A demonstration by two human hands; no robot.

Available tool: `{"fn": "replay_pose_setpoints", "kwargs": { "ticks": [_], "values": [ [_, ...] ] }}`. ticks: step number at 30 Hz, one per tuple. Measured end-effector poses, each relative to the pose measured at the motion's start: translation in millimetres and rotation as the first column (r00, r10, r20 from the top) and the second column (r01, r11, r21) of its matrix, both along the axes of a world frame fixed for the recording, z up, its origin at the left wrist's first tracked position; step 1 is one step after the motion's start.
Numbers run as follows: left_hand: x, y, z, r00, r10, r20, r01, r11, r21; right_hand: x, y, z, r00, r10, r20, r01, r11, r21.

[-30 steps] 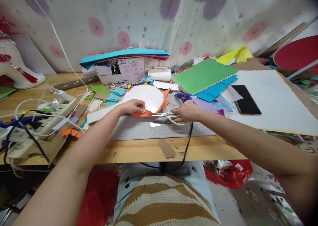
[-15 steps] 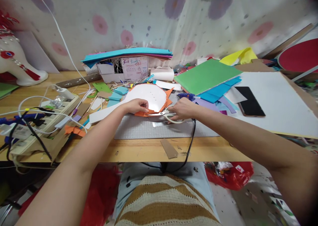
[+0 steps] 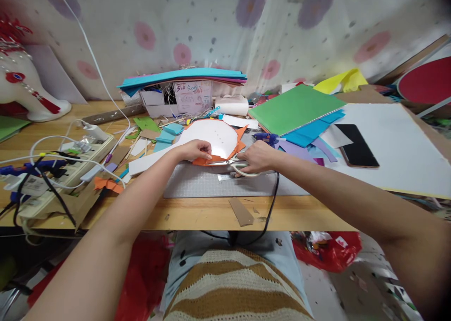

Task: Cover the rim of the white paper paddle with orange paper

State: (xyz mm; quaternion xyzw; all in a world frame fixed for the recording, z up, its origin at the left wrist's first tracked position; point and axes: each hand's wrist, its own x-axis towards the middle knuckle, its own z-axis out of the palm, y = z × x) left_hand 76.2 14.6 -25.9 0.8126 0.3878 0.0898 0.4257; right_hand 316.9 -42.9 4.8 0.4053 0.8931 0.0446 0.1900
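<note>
A rounded white board (image 3: 213, 135) with orange paper (image 3: 240, 140) along its edge lies over the grey cutting mat (image 3: 197, 184). My left hand (image 3: 197, 151) pinches the orange paper at the near edge of the board. In my right hand (image 3: 259, 157) is a pair of scissors (image 3: 243, 170) with pale handles, fingers wrapped through the loops. The blades point left along the orange edge, close to my left fingertips. Just behind my right hand lies a blue glue gun (image 3: 266, 137).
Cluttered power strip (image 3: 70, 170) with cables stands at left. Green sheet (image 3: 296, 108), blue paper and a black phone (image 3: 359, 145) lie at right. A cardboard scrap (image 3: 241, 212) sits by the front edge; a black cable (image 3: 274, 199) hangs over it.
The scissor blades look more closed along the orange edge, and the handles have drawn nearer together. The whole view has shifted slightly; my left hand keeps its pinch.
</note>
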Motion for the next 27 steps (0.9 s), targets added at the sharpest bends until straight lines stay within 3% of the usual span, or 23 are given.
{"fn": "replay_pose_setpoints", "kwargs": {
  "ticks": [7,27],
  "values": [
    [-1.5,0.7,-4.1,0.999,0.006,0.051,-0.005,1.000,-0.020,-11.5,-4.1,2.1,0.999,-0.037,0.011,0.037,0.999,0.015],
    [-1.8,-0.5,-2.7,0.995,0.040,0.097,-0.035,0.998,-0.050,-6.1,3.7,-8.4,1.000,0.017,-0.006,-0.016,0.995,0.094]
  ]
}}
